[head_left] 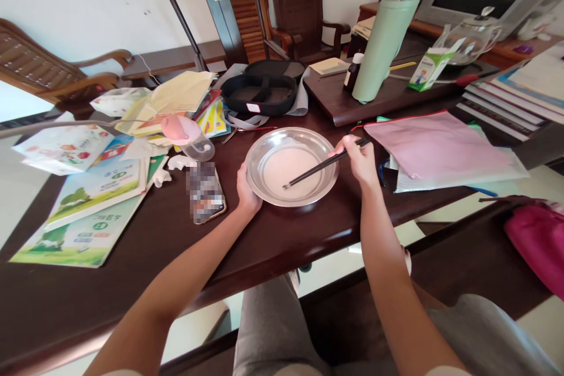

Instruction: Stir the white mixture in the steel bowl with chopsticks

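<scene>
A shiny metal bowl (264, 150) with a pale, milky mixture in it sits on the dark wooden table (282, 229). My left hand (247, 191) grips the bowl's near left rim. My right hand (359, 158) is closed on a pair of dark chopsticks (324, 164), whose tips rest in the mixture near the bowl's middle.
A phone (205, 194) lies left of the bowl, with a pink-lidded cup (189, 136), crumpled tissue and children's books (88, 200) beyond. A black case (264, 91) stands behind the bowl. A green flask (383, 41), small box and pink folder (427, 144) are at right.
</scene>
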`<state>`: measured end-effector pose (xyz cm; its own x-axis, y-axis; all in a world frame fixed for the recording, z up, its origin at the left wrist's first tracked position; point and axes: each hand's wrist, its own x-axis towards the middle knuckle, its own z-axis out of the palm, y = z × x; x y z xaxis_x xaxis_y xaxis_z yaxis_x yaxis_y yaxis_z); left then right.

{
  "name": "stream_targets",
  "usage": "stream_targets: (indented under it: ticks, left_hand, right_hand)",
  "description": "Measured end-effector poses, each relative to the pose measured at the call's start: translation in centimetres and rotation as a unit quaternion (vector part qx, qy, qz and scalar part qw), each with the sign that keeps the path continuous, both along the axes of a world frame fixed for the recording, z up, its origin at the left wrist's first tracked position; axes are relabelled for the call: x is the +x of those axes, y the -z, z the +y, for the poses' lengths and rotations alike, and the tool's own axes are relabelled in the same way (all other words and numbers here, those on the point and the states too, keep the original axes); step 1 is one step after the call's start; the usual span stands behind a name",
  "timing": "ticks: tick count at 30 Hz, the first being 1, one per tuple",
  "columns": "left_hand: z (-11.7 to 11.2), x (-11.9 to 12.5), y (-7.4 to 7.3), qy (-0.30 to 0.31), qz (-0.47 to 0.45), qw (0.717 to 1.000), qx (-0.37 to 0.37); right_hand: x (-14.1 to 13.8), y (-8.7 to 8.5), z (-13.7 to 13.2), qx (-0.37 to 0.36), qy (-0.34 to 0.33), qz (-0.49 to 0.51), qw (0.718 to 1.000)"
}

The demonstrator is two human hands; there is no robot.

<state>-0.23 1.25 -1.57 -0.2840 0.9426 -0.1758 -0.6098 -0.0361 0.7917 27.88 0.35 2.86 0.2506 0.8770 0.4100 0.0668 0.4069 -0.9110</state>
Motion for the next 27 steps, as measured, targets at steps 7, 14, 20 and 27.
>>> stream_targets:
  ticks: [7,14,20,27]
  left_hand:
    - [0.05,-0.31,0.12,0.006,0.017,1.0,-0.011]
    - [0.02,-0.11,0.08,0.008,0.01,1.0,0.006]
    - [0.07,-0.23,0.26,0.005,0.023,1.0,0.002]
    - [-0.06,-0.08,-0.12,0.009,0.01,1.0,0.001]
  right_hand:
    - [0.3,-0.11,0.21,0.019,0.068,0.026,0.997]
    - [-0.11,0.06,-0.07,-0.003,-0.012,-0.021,1.0]
    - [0.44,0.03,0.23,0.016,0.08,0.031,0.996]
    - [-0.23,-0.34,-0.24,-0.019,-0.019,-0.018,0.999]
